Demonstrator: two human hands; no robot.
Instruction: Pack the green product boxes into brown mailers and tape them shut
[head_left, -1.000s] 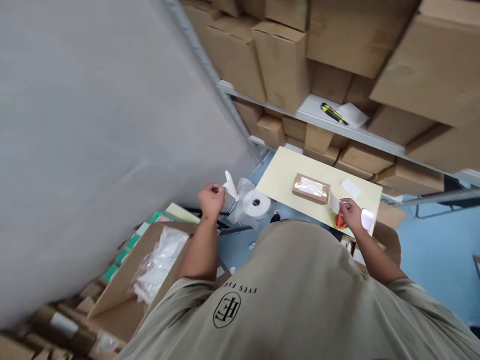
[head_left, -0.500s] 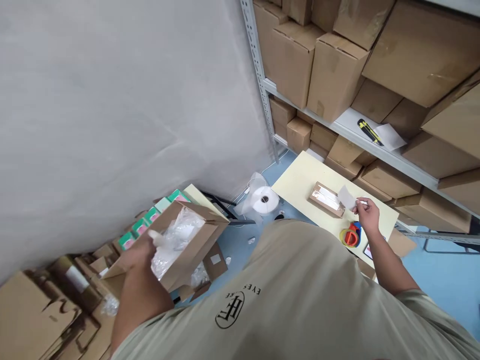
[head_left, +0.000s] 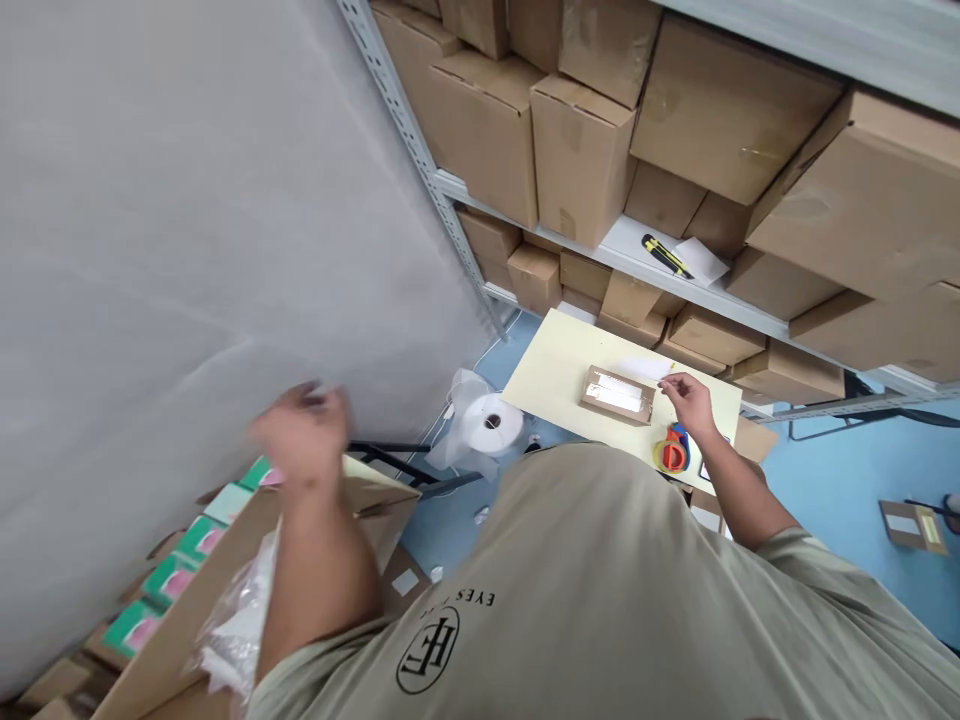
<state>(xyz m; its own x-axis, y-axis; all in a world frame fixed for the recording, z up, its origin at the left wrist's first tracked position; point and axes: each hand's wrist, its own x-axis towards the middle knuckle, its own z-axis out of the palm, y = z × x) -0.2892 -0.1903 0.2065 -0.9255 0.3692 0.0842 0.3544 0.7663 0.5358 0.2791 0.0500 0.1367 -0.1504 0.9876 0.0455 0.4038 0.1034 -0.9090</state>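
Observation:
My left hand (head_left: 304, 435) is raised near the grey wall, above the far edge of an open cardboard box (head_left: 176, 630). Motion smears its fingers, so any hold is unclear. Clear plastic packaging with white pieces (head_left: 240, 620) fills part of that box. On the right, my right hand (head_left: 690, 402) pinches a thin white slip of paper (head_left: 643, 369) over the pale yellow table (head_left: 544, 365). Just left of that hand lies a small cardboard box (head_left: 616, 396) with a white label on top. A red and blue tape dispenser (head_left: 674, 452) with yellow tape sits below the hand.
Shelves packed with cardboard boxes (head_left: 581, 160) rise behind the table. A black and yellow utility knife (head_left: 666, 256) rests on one shelf beside white paper (head_left: 700, 262). Green boxes (head_left: 166, 578) line the wall. A white roll (head_left: 491, 422) stands on the blue floor.
My left hand has moved up from the open box's contents toward the wall. The paper in my right hand has tilted flatter. The whole view has swung to the right.

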